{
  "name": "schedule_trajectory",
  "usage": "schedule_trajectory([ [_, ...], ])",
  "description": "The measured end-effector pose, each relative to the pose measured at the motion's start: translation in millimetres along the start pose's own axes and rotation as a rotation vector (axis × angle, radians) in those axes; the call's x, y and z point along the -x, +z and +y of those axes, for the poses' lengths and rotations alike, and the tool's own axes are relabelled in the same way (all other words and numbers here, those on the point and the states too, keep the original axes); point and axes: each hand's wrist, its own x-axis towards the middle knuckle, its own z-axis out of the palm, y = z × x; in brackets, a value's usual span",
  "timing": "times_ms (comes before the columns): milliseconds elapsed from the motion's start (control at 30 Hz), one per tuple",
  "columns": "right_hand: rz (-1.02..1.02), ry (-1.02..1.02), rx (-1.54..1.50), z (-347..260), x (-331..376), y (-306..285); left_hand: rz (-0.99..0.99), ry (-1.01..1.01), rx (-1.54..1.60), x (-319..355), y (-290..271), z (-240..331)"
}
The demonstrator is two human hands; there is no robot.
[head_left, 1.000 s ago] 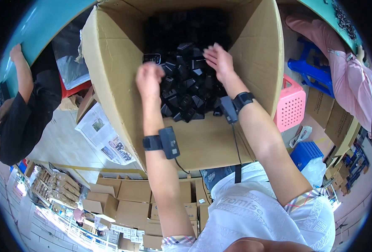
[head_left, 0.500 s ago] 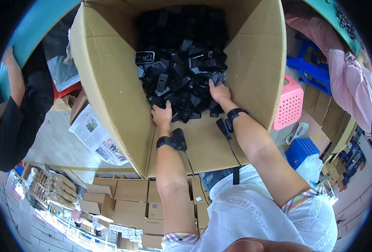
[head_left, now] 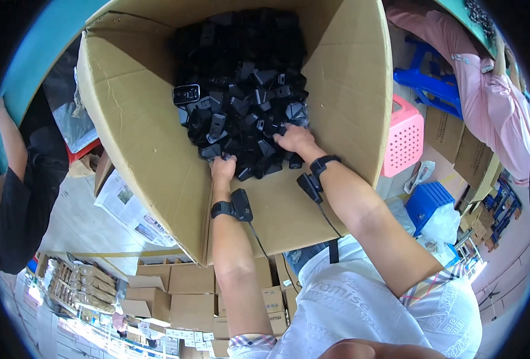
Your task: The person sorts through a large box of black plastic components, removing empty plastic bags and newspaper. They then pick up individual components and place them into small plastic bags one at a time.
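A heap of small black plastic housings (head_left: 241, 113) fills the far part of a large open cardboard box (head_left: 127, 102). My left hand (head_left: 223, 167) is at the near left edge of the heap, its fingers bent in against the dark pieces; what they hold is hidden. At the heap's near right side, my right hand (head_left: 296, 141) has thumb and fingers closed around a black plastic housing among the others. One housing with a shiny pale-rimmed face (head_left: 186, 94) lies at the left of the heap. Each wrist wears a black strap with a small cabled device.
A pink perforated stool (head_left: 403, 134) and blue stool (head_left: 429, 78) stand right of the box, with a blue crate (head_left: 429, 206) nearer. Newspaper (head_left: 133, 209) lies to the left. Stacked cartons (head_left: 192, 293) are below. Other people are at both sides.
The box and heap have shifted left in view. My right hand has moved left and nearer, from the box's right wall onto the pieces; my left hand has slid slightly left and nearer.
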Motion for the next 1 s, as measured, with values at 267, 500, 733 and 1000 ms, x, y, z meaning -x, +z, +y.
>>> schedule_trajectory([
  [267, -0.262, -0.109, 0.322, 16, -11, -13, -0.060, 0.052, 0.152, 7, 32, 6],
  [500, -0.217, -0.107, 0.183, 20, -23, -4, -0.403, -0.078, 0.640, -8, 47, -3],
  [733, -0.497, 0.049, -0.104, 28, -12, -30, -0.594, -0.259, 0.848, 49, 32, 40],
  [1000, -0.646, 0.141, -0.171, 27, -11, -8, -0.703, -0.250, 0.858, 26, 76, 34],
])
